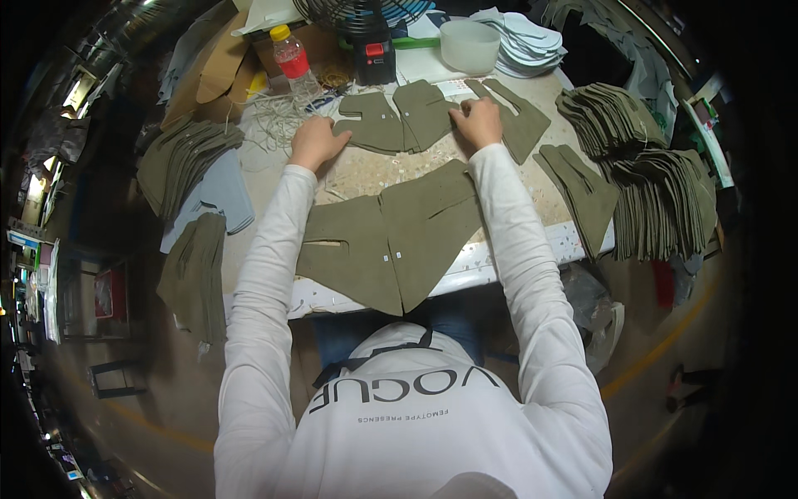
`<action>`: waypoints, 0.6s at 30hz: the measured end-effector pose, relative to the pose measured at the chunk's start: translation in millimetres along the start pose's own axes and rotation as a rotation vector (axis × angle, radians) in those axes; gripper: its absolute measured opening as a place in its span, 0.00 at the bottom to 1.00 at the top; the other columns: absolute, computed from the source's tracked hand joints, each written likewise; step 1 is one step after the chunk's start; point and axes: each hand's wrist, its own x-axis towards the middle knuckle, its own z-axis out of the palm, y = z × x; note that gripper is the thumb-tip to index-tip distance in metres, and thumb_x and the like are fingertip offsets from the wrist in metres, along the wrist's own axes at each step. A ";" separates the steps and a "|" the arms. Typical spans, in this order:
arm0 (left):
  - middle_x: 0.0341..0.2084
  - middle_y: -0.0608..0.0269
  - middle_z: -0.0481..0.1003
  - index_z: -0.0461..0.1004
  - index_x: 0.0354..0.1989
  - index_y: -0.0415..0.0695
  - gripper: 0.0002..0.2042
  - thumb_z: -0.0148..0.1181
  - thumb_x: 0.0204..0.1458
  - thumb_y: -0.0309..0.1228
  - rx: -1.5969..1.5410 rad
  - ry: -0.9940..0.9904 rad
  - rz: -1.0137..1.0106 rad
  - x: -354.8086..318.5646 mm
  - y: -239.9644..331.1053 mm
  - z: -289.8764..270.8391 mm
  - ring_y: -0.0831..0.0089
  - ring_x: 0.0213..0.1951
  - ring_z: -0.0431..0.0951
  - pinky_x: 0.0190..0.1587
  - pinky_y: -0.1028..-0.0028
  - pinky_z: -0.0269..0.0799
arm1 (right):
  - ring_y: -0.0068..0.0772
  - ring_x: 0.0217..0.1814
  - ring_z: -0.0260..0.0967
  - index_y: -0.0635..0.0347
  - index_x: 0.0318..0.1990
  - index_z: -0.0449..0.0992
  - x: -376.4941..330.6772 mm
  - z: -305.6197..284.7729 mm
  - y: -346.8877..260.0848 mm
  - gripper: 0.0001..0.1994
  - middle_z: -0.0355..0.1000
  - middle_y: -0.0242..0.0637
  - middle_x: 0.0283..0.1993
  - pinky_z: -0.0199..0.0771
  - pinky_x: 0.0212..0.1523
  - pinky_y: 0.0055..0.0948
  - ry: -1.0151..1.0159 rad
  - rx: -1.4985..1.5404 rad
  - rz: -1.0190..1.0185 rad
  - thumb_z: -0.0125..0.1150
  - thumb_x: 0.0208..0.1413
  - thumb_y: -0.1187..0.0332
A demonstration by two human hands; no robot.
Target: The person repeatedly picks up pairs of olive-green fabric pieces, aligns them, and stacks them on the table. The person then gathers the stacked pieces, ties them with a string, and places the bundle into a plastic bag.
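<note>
My left hand [318, 143] is at the left edge of a far olive fabric piece [371, 122], with curled fingers pinching it. My right hand [478, 123] has its fingers closed at the right edge of the adjoining olive fabric piece [422, 115]. These two cut pieces lie side by side, edges meeting, each with a small white sticker. Closer to me, a larger pair lies flat: a left olive piece [345, 258] with a slot and a right olive piece [432, 224]. The near pair reaches over the table's front edge. Right of my right hand lies another slotted olive piece [524, 125].
Olive fabric stacks [665, 200] stand at the right, with more stacks [183, 162] at the left over light-blue pieces [218, 191]. Along the back are a yellow-capped bottle [291, 58], tangled cords [270, 121], a fan [366, 21], a translucent tub [470, 47] and pale cut pieces [528, 46].
</note>
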 end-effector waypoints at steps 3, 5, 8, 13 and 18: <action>0.29 0.57 0.80 0.82 0.38 0.41 0.22 0.68 0.43 0.48 -0.088 0.117 -0.017 3.9 -3.5 10.9 0.59 0.35 0.80 0.41 0.63 0.75 | 0.48 0.52 0.67 0.56 0.39 0.83 -11.8 9.3 3.9 0.12 0.74 0.43 0.44 0.71 0.52 0.41 0.110 -0.012 -0.089 0.67 0.49 0.61; 0.36 0.55 0.79 0.81 0.38 0.42 0.21 0.69 0.43 0.46 -0.105 0.111 -0.039 4.9 -2.0 10.9 0.58 0.41 0.79 0.44 0.64 0.74 | 0.45 0.55 0.64 0.56 0.39 0.82 -11.7 7.7 0.5 0.11 0.72 0.40 0.45 0.69 0.55 0.40 0.125 0.027 -0.107 0.65 0.52 0.61; 0.42 0.50 0.78 0.80 0.41 0.41 0.21 0.70 0.42 0.42 -0.143 0.078 -0.085 6.5 0.6 8.9 0.55 0.47 0.77 0.49 0.62 0.73 | 0.43 0.37 0.74 0.59 0.40 0.80 -8.0 3.9 -10.4 0.11 0.74 0.42 0.32 0.76 0.42 0.39 0.145 0.314 -0.055 0.66 0.50 0.67; 0.31 0.55 0.79 0.76 0.46 0.42 0.25 0.72 0.40 0.41 -0.332 0.195 -0.040 15.5 -2.9 17.3 0.61 0.37 0.81 0.41 0.65 0.75 | 0.37 0.26 0.75 0.52 0.61 0.67 -14.6 6.5 -17.6 0.29 0.75 0.41 0.27 0.77 0.36 0.35 -0.105 0.690 0.150 0.67 0.49 0.69; 0.33 0.53 0.79 0.71 0.54 0.42 0.32 0.73 0.40 0.41 -0.611 0.107 -0.200 18.5 -4.9 24.4 0.59 0.37 0.81 0.42 0.66 0.76 | 0.33 0.30 0.75 0.45 0.62 0.71 -14.8 20.2 -15.5 0.31 0.77 0.42 0.31 0.76 0.38 0.33 -0.160 0.653 -0.024 0.69 0.46 0.69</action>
